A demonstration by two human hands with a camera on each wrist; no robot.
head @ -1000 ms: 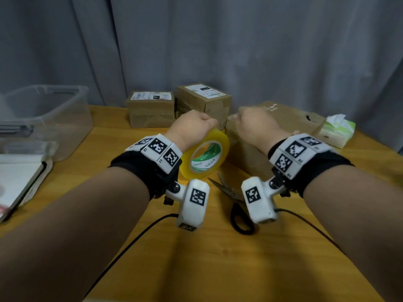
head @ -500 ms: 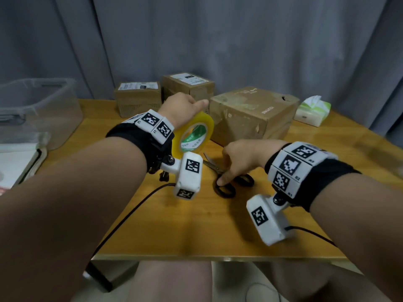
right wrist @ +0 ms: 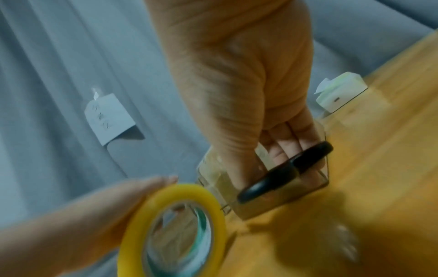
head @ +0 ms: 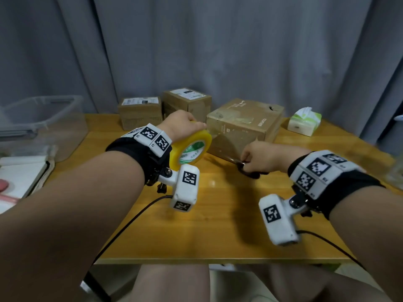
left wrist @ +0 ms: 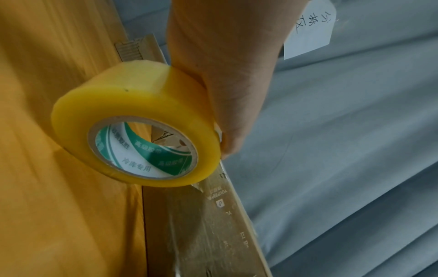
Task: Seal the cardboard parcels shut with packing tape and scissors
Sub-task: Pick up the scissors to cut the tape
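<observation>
At big parcel's near-left corner: tape roll, yellow, green-white core label, held off the table, rim just beside the box edge.
L hand: wrapped over top of roll, fingers curled down its far side, firm hold.
R hand: closed round scissors, fingers through the black handle loops; blades toward parcel's front face, mostly hidden by the hand, blurred.
Big parcel: brown cardboard, sits on table, clear tape strips across top and down front; landmark for rest.
Left of parcel, far side: two small cardboard boxes, white labels on top, touching each other, near curtain.
Right of parcel: tissue pack, green-white, well apart.
Far left of parcel: clear plastic bin at table's edge; white notebook nearer than bin.
Behind parcel, on curtain: white paper tag w/ handwriting.
Wrist cams: white units w/ black-white markers on both wrists, cables trailing over table.
</observation>
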